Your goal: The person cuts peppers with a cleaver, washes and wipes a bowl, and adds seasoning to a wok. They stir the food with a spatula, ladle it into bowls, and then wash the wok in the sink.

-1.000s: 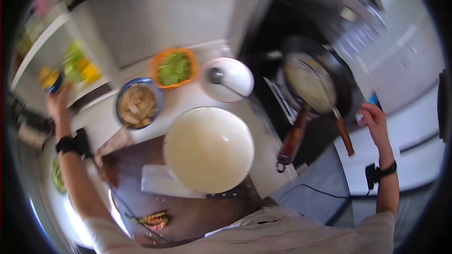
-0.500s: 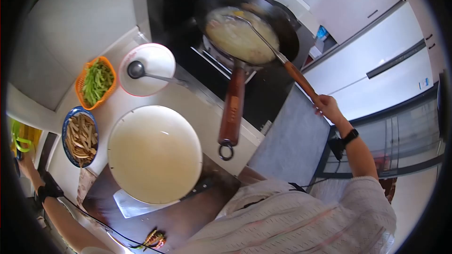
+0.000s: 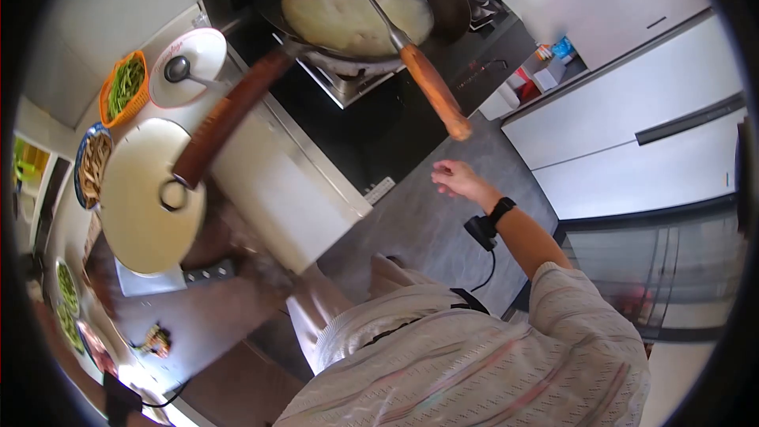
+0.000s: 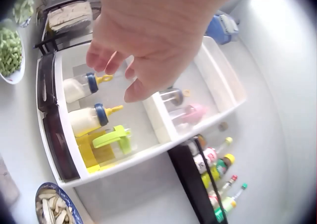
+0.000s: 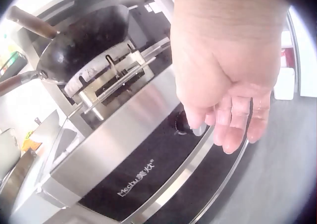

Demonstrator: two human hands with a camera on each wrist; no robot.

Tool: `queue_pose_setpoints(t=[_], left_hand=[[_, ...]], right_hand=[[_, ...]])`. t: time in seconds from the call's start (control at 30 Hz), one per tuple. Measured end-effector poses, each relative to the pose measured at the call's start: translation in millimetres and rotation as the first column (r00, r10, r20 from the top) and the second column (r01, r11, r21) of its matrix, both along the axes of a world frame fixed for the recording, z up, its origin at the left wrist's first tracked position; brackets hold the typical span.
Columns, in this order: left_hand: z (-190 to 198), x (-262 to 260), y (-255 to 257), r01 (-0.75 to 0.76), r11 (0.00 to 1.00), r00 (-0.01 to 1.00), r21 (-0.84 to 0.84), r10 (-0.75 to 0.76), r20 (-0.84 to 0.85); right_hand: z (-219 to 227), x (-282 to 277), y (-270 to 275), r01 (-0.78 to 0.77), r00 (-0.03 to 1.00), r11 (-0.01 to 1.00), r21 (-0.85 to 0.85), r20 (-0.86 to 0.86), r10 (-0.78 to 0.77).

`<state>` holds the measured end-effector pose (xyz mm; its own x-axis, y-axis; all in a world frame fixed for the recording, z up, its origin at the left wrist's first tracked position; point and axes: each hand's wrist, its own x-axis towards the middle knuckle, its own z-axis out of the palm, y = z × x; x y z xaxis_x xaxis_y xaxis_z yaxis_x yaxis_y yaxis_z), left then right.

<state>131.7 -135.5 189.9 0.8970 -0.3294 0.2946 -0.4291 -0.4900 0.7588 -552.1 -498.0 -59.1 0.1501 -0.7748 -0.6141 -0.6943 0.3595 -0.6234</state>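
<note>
- Hanging free, the right hand [image 3: 457, 180] holds nothing; its fingers [image 5: 233, 130] point loosely downward, apart from every object.
- Just in front of it lies the stove [image 5: 148, 149], whose steel front carries a dark glass panel and a knob [image 5: 182, 124] directly behind the fingertips.
- Above the hand in the head view, the ladle handle [image 3: 433, 91] projects from the wok [image 3: 356, 8]; its wooden end is near the hand but not touching it.
- The wok sits on the burner grate and holds a pale liquid; its own long wooden handle [image 3: 229, 115] reaches out over the counter.
- Reaching over a white rack [image 4: 148, 149], the left hand [image 4: 148, 40] has relaxed, slightly bent fingers and grips nothing.
- Below its fingertips lie two squeeze bottles [image 4: 86, 102] with blue collars and yellow nozzles, close to the hand but untouched.
- Beside them stands a container with a green lid [image 4: 111, 140]; the rack's right compartment holds small jars, blurred.
- Lower right of the rack, a row of sauce bottles [image 4: 215, 169] stands in a dark holder.
- On the counter in the head view: a large white bowl [image 3: 150, 198], a blue bowl [image 3: 91, 166] of pale strips, an orange basket [image 3: 124, 87] of greens, and a white dish [image 3: 190, 63] holding a second ladle.
</note>
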Motion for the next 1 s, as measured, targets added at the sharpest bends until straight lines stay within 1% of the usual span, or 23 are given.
queue_pose_setpoints(t=[0.07, 0.13, 0.17, 0.23, 0.27, 0.3, 0.33, 0.37, 0.4, 0.43, 0.47, 0.5, 0.53, 0.57, 0.6, 0.67, 0.73, 0.8, 0.83, 0.9, 0.97, 1.0], left_hand=[[-12.9, -67.1, 23.5, 0.002, 1.0, 1.0, 0.011, -0.001, -0.022], [-36.1, -129.5, 42.4, 0.026, 0.999, 0.997, 0.025, -0.024, -0.078], [-53.2, -161.1, 50.3, 0.053, 0.998, 0.991, 0.03, -0.049, -0.122], [-90.5, -225.0, 55.2, 0.1, 0.995, 0.961, 0.012, -0.094, -0.261], [-113.9, -271.2, 40.3, -0.016, 0.992, 0.93, -0.125, -0.031, -0.367], [-135.8, -296.8, 38.1, 0.118, 0.984, 0.897, -0.13, -0.162, -0.412], [-143.1, -334.8, 21.3, 0.115, 0.979, 0.858, -0.168, -0.183, -0.48], [-155.9, -360.7, 14.5, 0.136, 0.971, 0.812, -0.196, -0.223, -0.539], [-160.7, -386.1, 4.5, 0.153, 0.954, 0.77, -0.256, -0.278, -0.575], [-166.2, -406.4, -1.1, 0.157, 0.948, 0.726, -0.278, -0.302, -0.618], [-172.5, -422.5, -4.9, 0.163, 0.939, 0.68, -0.301, -0.328, -0.655], [-179.5, -435.0, -6.4, 0.175, 0.935, 0.654, -0.307, -0.344, -0.674], [-187.5, -445.3, -6.3, 0.187, 0.931, 0.625, -0.314, -0.36, -0.693], [-195.1, -453.0, -6.1, 0.185, 0.932, 0.612, -0.313, -0.358, -0.705], [-200.6, -459.5, -5.2, 0.172, 0.934, 0.61, -0.315, -0.352, -0.71], [-208.7, -470.4, -4.5, 0.167, 0.936, 0.577, -0.31, -0.348, -0.739], [-219.5, -477.8, -2.6, 0.163, 0.935, 0.571, -0.314, -0.349, -0.743], [-228.8, -484.0, -2.5, 0.168, 0.929, 0.524, -0.331, -0.369, -0.768], [-233.4, -486.4, -2.4, 0.159, 0.928, 0.522, -0.337, -0.369, -0.769], [-242.0, -490.9, -2.8, 0.149, 0.924, 0.478, -0.352, -0.379, -0.793], [-250.4, -494.7, -4.8, 0.145, 0.921, 0.46, -0.361, -0.386, -0.8], [-253.8, -496.7, -5.6, 0.149, 0.919, 0.44, -0.364, -0.392, -0.808]], right_hand=[[-17.9, -6.5, -8.6, -0.006, 1.0, 1.0, 0.022, 0.023, 0.005], [-26.0, -12.2, -16.3, 0.029, 0.978, 0.998, 0.061, 0.205, -0.041], [-28.5, -14.3, -18.9, 0.012, 0.978, 0.998, 0.064, 0.209, -0.025], [-29.1, -16.1, -23.7, 0.018, 0.924, 0.989, 0.148, 0.376, -0.074], [-28.3, -16.1, -25.7, -0.003, 0.927, 0.99, 0.143, 0.371, -0.05], [-27.2, -15.3, -27.3, -0.016, 0.912, 0.985, 0.171, 0.406, -0.055], [-27.4, -15.2, -28.6, -0.03, 0.897, 0.979, 0.2, 0.437, -0.062], [-33.5, -16.9, -31.4, -0.043, 0.893, 0.98, 0.194, 0.447, -0.05], [-34.7, -17.5, -34.0, -0.065, 0.898, 0.979, 0.191, 0.439, -0.026], [-36.2, -17.9, -35.5, -0.058, 0.889, 0.977, 0.203, 0.456, -0.042], [-38.2, -17.4, -37.3, -0.047, 0.879, 0.975, 0.215, 0.474, -0.062], [-40.9, -16.8, -38.6, -0.058, 0.882, 0.975, 0.216, 0.469, -0.052], [-44.1, -16.5, -40.0, -0.071, 0.865, 0.97, 0.231, 0.499, -0.055], [-46.4, -15.2, -42.1, -0.087, 0.848, 0.965, 0.246, 0.527, -0.057], [-48.8, -13.9, -44.3, -0.097, 0.852, 0.965, 0.246, 0.521, -0.047], [-52.0, -12.7, -44.4, -0.132, 0.818, 0.964, 0.231, 0.574, -0.025], [-55.7, -11.1, -45.8, -0.136, 0.83, 0.969, 0.206, 0.557, -0.002], [-58.3, -10.2, -45.7, -0.144, 0.843, 0.974, 0.174, 0.537, 0.028], [-59.3, -9.0, -44.5, -0.124, 0.848, 0.98, 0.158, 0.529, 0.022], [-58.8, -7.6, -44.6, -0.113, 0.856, 0.985, 0.133, 0.517, 0.028], [-56.9, -5.4, -42.8, -0.121, 0.893, 0.99, 0.072, 0.444, 0.077], [-56.8, -4.7, -41.8, -0.128, 0.894, 0.989, 0.069, 0.441, 0.085]])
